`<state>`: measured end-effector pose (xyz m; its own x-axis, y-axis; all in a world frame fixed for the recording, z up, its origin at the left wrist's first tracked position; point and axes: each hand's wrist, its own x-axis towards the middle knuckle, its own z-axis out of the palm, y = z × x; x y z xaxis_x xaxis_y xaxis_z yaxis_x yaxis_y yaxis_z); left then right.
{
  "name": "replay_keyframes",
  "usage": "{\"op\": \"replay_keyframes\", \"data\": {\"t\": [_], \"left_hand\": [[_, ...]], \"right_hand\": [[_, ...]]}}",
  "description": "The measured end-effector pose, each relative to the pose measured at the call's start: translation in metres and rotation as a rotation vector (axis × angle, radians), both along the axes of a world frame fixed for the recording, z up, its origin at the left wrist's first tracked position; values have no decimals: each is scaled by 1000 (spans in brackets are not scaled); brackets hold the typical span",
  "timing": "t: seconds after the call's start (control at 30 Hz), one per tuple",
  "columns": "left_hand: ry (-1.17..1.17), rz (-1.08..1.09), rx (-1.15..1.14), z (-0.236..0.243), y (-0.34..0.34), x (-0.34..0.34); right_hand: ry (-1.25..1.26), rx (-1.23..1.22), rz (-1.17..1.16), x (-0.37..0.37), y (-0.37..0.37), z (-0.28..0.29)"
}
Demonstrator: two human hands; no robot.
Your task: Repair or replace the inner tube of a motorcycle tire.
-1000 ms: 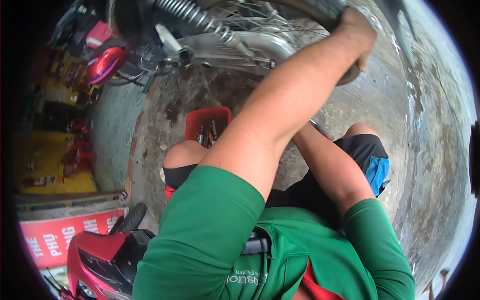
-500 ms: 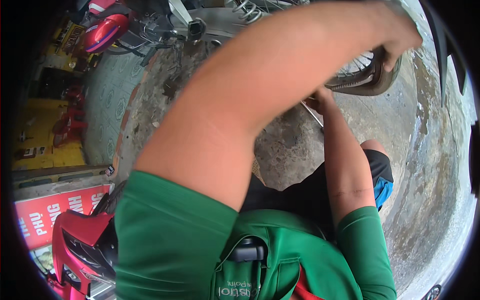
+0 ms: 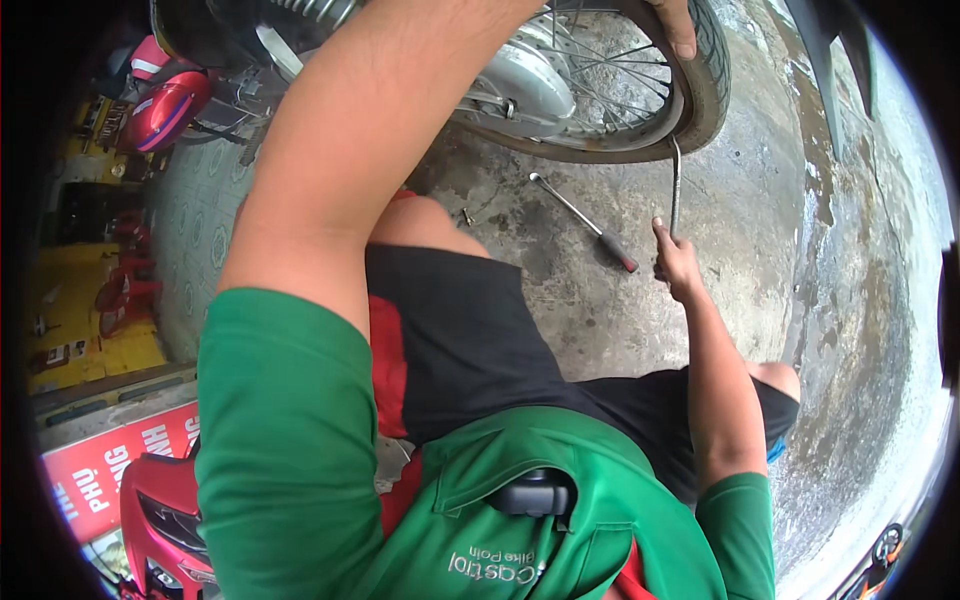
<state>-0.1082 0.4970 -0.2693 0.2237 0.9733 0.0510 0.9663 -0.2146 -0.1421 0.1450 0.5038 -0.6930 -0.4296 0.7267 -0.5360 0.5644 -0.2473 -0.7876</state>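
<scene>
A spoked motorcycle wheel (image 3: 610,75) with a black tire (image 3: 712,85) is at the top of the view. My left hand (image 3: 676,24), cut off by the upper edge, has its visible fingers curled over the tire and rim on the far right side. Closed round a bent metal tire lever (image 3: 677,190), my right hand (image 3: 679,266) is nearer to me. The lever's far tip meets the tire's near edge at the rim. A second tire lever (image 3: 582,220), with a dark, red-ended handle, lies on the ground left of my right hand.
Wet-stained concrete floor (image 3: 590,320) surrounds the wheel. A small metal part (image 3: 467,216) lies by my left knee. A red helmet-like shell (image 3: 165,110) and red plastic chairs (image 3: 128,295) are at the left, with a red motorbike (image 3: 165,510) at lower left.
My left arm has shifted left and up, uncovering more of the wheel. My right hand has come back toward me, and the lever in it shows plainly. The second lever is now fully visible.
</scene>
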Motion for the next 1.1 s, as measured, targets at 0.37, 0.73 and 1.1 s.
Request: {"op": "replay_keyframes", "data": {"t": [0.37, 0.73, 1.1], "left_hand": [[111, 229, -327, -14, 38, 5], [196, 409, -205, -51, 272, -162], [82, 10, 64, 10, -24, 19]], "right_hand": [[-140, 374, -49, 28, -5, 21], [92, 366, 363, -43, 27, 49], [-278, 599, 179, 66, 74, 51]]}}
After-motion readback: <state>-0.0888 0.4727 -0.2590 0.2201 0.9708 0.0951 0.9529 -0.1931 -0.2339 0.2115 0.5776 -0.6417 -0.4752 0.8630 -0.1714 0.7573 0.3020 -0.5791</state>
